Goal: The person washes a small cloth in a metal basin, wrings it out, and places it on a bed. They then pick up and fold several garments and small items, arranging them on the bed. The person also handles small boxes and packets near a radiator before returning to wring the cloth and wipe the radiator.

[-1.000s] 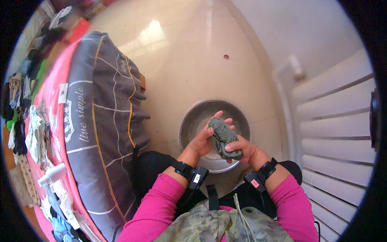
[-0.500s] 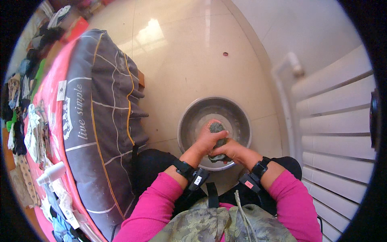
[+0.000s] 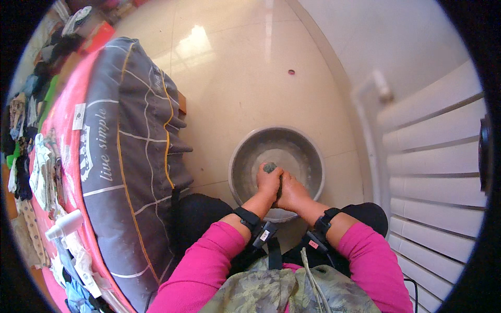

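Observation:
A grey round basin [image 3: 243,156] stands on the floor in front of my knees. Above it, my left hand [image 3: 267,182] is wrapped round a bunched dark grey-green cloth [image 3: 269,167], whose top pokes out past the fingers. My right hand [image 3: 293,192] is closed on the same cloth, pressed up against the left one. Most of the cloth is hidden inside both fists, with a dark strip of it showing between them. The bottom of the basin looks wet.
On the left is a bed with a grey checked cover [image 3: 141,156], a pink edge, a white bottle [image 3: 65,224] and heaped clothes [image 3: 44,172]. A white radiator [image 3: 433,161] and pipe line the right wall. A small reddish ring [image 3: 291,72] lies on the tiles.
Both hands have drawn closer together and slightly toward me. The cloth is squeezed tighter, with less of it showing, and the left hand has turned more upright.

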Available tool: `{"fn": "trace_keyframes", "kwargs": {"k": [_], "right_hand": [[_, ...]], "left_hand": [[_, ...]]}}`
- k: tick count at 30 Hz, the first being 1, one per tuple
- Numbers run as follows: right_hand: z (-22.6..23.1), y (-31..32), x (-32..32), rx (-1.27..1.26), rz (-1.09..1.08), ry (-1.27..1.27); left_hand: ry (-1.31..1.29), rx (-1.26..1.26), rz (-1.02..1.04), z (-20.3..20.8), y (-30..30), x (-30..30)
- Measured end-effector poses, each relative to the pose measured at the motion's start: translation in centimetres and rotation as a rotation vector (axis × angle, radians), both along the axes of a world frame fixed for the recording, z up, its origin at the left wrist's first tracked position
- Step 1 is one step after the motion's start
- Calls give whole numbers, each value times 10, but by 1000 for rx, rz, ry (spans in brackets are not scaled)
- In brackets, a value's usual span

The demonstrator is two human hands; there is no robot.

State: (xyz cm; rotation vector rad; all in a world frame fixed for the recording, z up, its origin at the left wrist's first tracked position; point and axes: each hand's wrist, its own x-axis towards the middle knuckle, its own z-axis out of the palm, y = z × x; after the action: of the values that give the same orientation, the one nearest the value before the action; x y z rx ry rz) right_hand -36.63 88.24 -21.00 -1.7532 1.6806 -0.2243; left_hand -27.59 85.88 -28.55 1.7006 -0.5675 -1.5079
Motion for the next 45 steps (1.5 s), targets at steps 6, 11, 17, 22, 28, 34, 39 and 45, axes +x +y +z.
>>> {"fn": "trace_keyframes", "kwargs": {"k": [6, 11, 17, 22, 28, 34, 39, 45], "right_hand": [[18, -24, -12, 401, 58, -82], [49, -34, -35, 891, -149, -1068], [66, -18, -30, 1205, -151, -1550], [60, -12, -20, 1184, -183, -1205], [42, -14, -12, 996, -317, -861], [12, -16, -6, 803, -285, -527], [5, -22, -3, 622, -197, -244], [13, -19, 1, 141, -125, -126]], "left_hand": [[352, 75, -125, 38, -16, 16], [955, -134, -326, 96, -43, 45], [1287, -359, -377, 119, -36, 41], [736, -288, -643, 114, -36, 46], [344, -251, -597, 91, -29, 29], [-95, -395, -540, 60, -22, 18], [-312, -416, -418, 51, -15, 7], [-313, -330, -140, 42, -26, 9]]}}
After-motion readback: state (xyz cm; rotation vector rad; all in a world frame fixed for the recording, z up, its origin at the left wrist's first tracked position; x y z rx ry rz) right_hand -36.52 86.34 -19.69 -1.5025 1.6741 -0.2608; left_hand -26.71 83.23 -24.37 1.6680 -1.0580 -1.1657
